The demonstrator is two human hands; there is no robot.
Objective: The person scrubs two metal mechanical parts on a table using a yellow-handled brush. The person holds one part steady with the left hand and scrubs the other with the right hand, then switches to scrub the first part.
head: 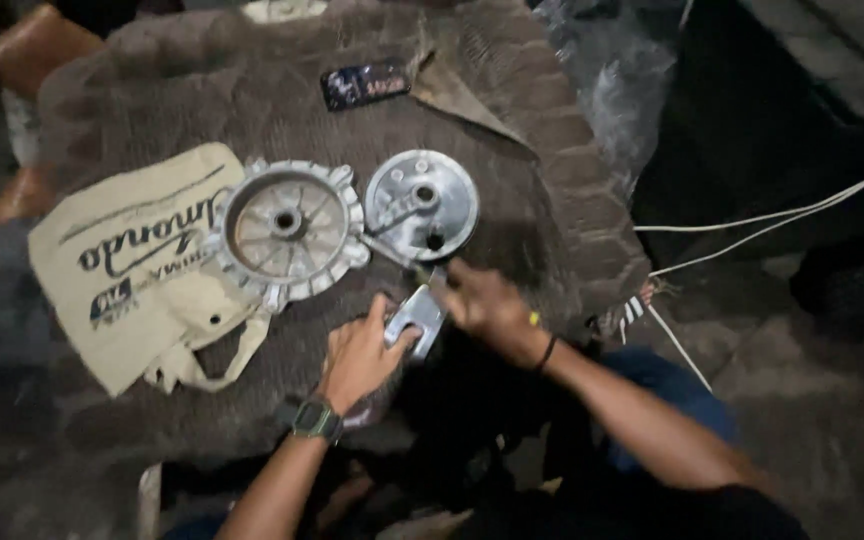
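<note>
My left hand (357, 352) grips a small silvery metal part (415, 316) near the front edge of a brown rough mat (512, 120). My right hand (484, 300) touches the same part from the right and seems to hold a thin tool with a yellow tip; the blur hides the detail. Just beyond the hands lie a round metal hub (289, 228) with spoke-like ribs and a round metal cover plate (422, 203) with a lever arm. A watch sits on my left wrist, a dark band on my right.
A beige cloth bag (132, 270) with dark lettering lies left of the hub. A dark phone (365, 83) rests at the mat's far side. White cables (772, 218) run across the dark floor on the right. Crinkled plastic sheet (612, 90) lies beyond the mat.
</note>
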